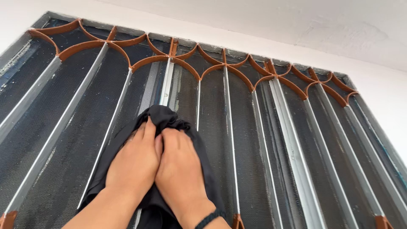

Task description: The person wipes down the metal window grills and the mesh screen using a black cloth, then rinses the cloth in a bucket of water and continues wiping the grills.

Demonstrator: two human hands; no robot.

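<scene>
Left hand (135, 163), right hand (180, 167): side by side, fingers together, flat on black cloth (163, 116), pressing against window grille (271, 127). Grey vertical bars, brown curved ironwork, dark mesh; grille right of hands unobstructed.

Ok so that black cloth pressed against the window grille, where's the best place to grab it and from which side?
Probably the bunched top of the black cloth, just above the fingertips. It is gathered into a thick fold there, while the rest lies flat on the window grille under the left hand and right hand. Come from the front, pinching the fold off the mesh, clear of the grey bars.
</scene>
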